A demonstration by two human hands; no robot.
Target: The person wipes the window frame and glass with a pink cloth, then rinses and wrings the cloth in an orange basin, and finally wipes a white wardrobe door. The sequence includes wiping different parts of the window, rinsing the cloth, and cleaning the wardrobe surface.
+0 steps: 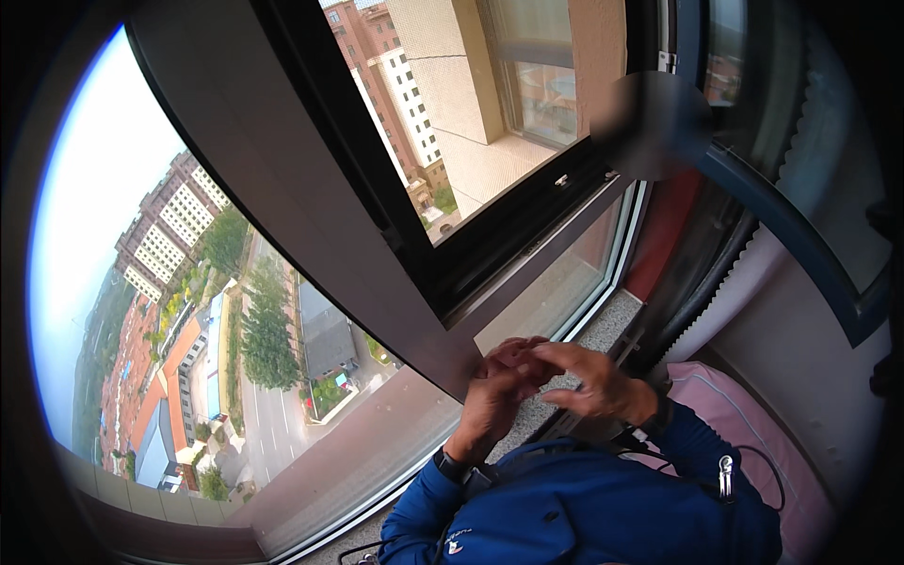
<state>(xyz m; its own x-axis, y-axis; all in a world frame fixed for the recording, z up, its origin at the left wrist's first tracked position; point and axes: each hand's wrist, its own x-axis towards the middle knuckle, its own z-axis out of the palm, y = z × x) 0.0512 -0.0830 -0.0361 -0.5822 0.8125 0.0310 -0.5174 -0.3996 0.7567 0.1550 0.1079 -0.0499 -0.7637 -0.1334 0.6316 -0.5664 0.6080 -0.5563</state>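
Observation:
My left hand (494,402) and my right hand (597,385) meet above the granite window sill (526,417), close to the lower corner of a dark window sash with an insect screen. The fingers of my left hand are curled, and the fingertips of my right hand reach to them. Whether something small lies between the fingers cannot be told. The right thumb stands apart from the right fingers. Both wrists carry dark bands over blue sleeves.
The black-framed screened window (452,282) rises ahead. An opened blue-framed sash (798,212) reaches in at the right, over a pink cushion or cloth (748,424). Large fixed glass at the left shows a road and buildings far below. Thin black cables hang beside the blue jacket (551,508).

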